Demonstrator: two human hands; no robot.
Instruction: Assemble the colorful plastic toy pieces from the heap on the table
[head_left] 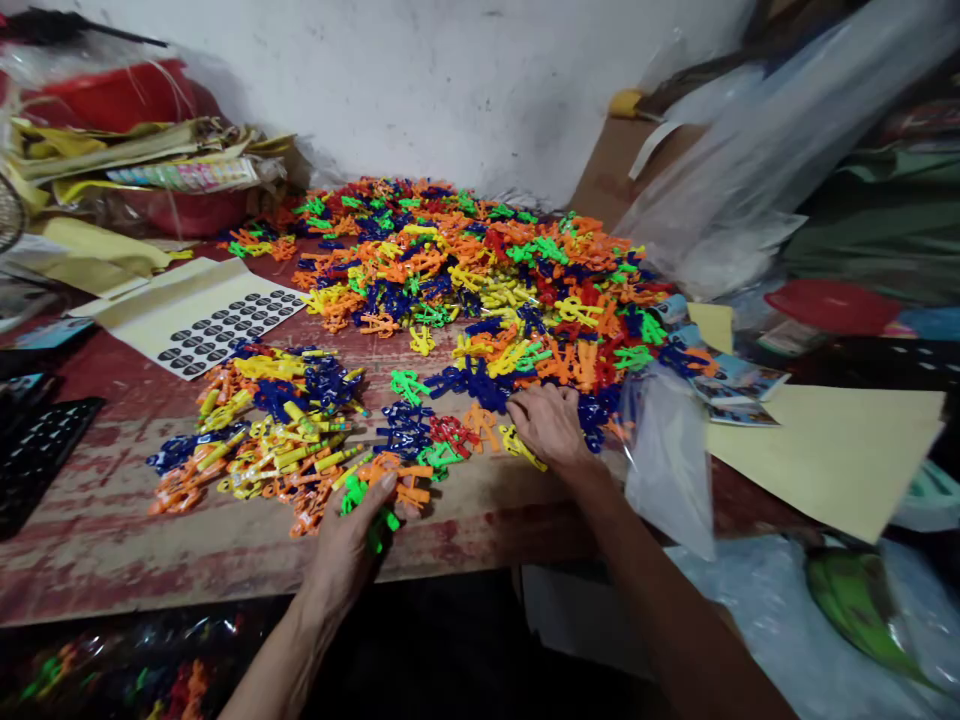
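Observation:
My left hand [345, 535] is closed round a few small plastic figures [405, 480], orange and green, near the table's front edge. Over the near edge of a big heap of such figures [450, 270] is my right hand [551, 425], its fingers curled down among navy ones. What those fingertips pinch, if anything, is hidden. A yellow figure [521, 447] lies beside the right hand. Between the hands lie an orange figure [481, 425], a red one [452, 432] and a navy one [403, 430]. A smaller mixed pile [277, 420] sits left of them, with yellow crayon-like sticks in it.
A sheet of round black stickers [217, 330] lies at left on the worn red table [97, 540]. Red basins [120, 95] and wrapping stand behind it. At right are a clear bag [671, 455], printed cards [739, 380], yellow paper [825, 450] and plastic sheeting [750, 160].

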